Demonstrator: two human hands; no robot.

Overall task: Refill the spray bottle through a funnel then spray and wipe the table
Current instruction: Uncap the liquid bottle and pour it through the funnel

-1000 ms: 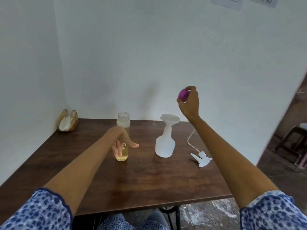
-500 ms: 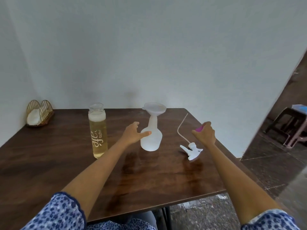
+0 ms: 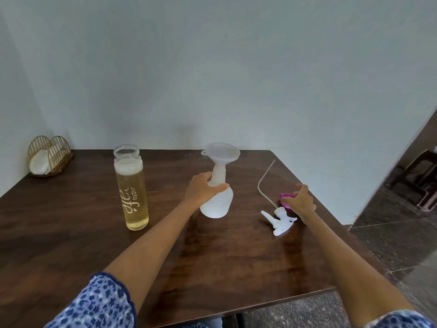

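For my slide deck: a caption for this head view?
Left hand steadies funnel-topped spray bottle; right hand sets purple cap down.

The tall glass bottle of yellow liquid [image 3: 131,190] stands left of the left hand [image 3: 201,192]; the white trigger sprayer head [image 3: 279,218] lies just before the right hand [image 3: 299,201].

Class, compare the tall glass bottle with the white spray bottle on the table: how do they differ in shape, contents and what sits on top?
The glass bottle is a tall straight cylinder; the spray bottle is squat, with a bulbous base and a narrow neck. The glass bottle is clear and nearly full of yellowish liquid; the spray bottle is cloudy white, its contents hard to tell. The glass bottle's mouth is open; the spray bottle carries a funnel, and the left hand grips its neck. Both stand upright, uncapped.
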